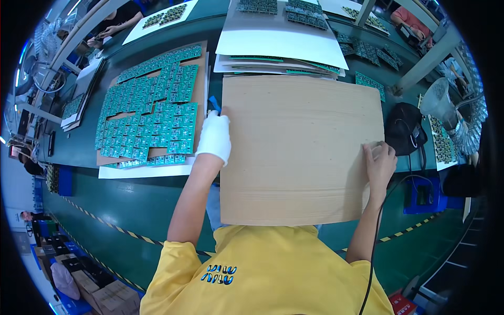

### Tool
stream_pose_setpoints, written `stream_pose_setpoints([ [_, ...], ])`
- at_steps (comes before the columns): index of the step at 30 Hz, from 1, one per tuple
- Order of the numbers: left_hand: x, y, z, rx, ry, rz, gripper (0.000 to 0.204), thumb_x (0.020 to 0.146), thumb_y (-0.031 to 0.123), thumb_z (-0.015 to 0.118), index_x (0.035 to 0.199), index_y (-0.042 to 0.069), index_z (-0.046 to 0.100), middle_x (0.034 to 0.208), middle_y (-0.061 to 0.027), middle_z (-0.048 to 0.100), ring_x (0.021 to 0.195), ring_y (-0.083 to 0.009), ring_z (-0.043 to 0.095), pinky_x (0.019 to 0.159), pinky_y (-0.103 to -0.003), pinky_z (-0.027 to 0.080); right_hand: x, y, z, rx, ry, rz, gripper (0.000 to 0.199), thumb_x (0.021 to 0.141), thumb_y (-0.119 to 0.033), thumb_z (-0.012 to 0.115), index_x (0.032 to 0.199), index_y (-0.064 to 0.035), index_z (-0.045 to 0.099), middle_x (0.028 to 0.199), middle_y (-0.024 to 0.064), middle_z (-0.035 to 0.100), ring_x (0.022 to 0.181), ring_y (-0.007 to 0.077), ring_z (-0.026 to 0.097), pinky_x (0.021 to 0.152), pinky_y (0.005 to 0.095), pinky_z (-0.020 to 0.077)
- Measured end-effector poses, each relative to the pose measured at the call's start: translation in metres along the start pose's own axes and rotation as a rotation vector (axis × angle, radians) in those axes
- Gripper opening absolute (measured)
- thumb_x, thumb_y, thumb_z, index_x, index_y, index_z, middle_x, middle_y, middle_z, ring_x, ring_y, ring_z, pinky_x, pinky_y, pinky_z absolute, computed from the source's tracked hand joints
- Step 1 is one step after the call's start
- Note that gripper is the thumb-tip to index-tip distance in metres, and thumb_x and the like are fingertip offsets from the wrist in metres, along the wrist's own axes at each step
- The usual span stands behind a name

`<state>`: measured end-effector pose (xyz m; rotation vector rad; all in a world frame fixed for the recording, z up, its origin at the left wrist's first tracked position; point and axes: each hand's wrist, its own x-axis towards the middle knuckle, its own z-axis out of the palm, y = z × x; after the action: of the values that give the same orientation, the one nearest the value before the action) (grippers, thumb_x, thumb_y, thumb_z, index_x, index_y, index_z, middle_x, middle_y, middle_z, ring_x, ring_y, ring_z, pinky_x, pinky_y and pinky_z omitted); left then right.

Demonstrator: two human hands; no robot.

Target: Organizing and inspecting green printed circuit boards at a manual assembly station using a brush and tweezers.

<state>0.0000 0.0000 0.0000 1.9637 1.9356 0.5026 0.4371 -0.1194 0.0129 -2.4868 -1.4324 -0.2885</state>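
Observation:
A large brown cardboard sheet (302, 152) lies in front of me, its near edge reaching my yellow shirt. My left hand (214, 137), in a white glove, is closed at the sheet's left edge; something blue (214, 103) shows at its fingertips, too small to name surely. On the right edge, my bare right hand (380, 164) grips with bent fingers on top; its thumb is hardly visible. Left of my gloved hand, many green circuit boards (152, 113) lie in rows on another cardboard sheet (201, 63).
Beyond my sheet stands a stack of white and brown sheets (281, 47) with circuit boards between them. A black cap-like bag (405, 128) and a clear funnel with a ribbed hose (438, 100) are at the right. Two other people (118, 23) sit across the bench.

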Motion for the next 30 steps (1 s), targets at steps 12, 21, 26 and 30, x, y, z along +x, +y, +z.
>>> stream_pose_setpoints([
  [12, 0.071, 0.035, -0.018, 0.165, -0.006, -0.358, 0.034, 0.095, 0.029, 0.064, 0.117, 0.003, 0.068, 0.115, -0.0257, 0.07, 0.104, -0.0416, 0.069, 0.089, -0.048, 0.057, 0.038, 0.047, -0.006, 0.789, -0.099, 0.271, 0.052, 0.084, -0.033, 0.084, 0.113, 0.0057, 0.062, 0.089, 0.0108, 0.069, 0.078, 0.0174, 0.063, 0.075, 0.0294, 0.0507],
  [21, 0.063, 0.041, -0.025, 0.004, 0.158, -0.306, 0.031, 0.086, 0.03, 0.077, 0.097, 0.001, 0.074, 0.1, -0.0189, 0.074, 0.096, -0.0283, 0.074, 0.08, -0.039, 0.059, 0.022, 0.074, -0.017, 0.968, -0.179, 0.334, 0.043, 0.09, -0.024, 0.079, 0.117, 0.0021, 0.058, 0.092, 0.0098, 0.069, 0.081, 0.0132, 0.064, 0.072, 0.0263, 0.0508],
  [26, -0.004, 0.01, -0.073, -0.697, 0.162, -0.164, 0.028, 0.092, 0.029, 0.073, 0.09, 0.001, 0.069, 0.084, -0.0127, 0.067, 0.073, -0.0214, 0.063, 0.067, -0.038, 0.05, 0.002, 0.069, -0.022, 1.071, -0.318, 0.333, 0.043, 0.092, -0.022, 0.076, 0.122, 0.0025, 0.056, 0.095, 0.0101, 0.07, 0.085, 0.0137, 0.066, 0.076, 0.0254, 0.0512],
  [30, -0.055, -0.001, -0.094, -1.39, 0.145, -0.092, 0.026, 0.093, 0.022, 0.075, 0.084, -0.001, 0.068, 0.078, -0.0072, 0.067, 0.064, -0.0141, 0.06, 0.065, -0.028, 0.051, -0.002, 0.065, 0.012, 1.11, -0.246, 0.274, 0.043, 0.092, -0.019, 0.076, 0.123, 0.0041, 0.056, 0.1, 0.0137, 0.07, 0.091, 0.0175, 0.066, 0.081, 0.0294, 0.052],
])
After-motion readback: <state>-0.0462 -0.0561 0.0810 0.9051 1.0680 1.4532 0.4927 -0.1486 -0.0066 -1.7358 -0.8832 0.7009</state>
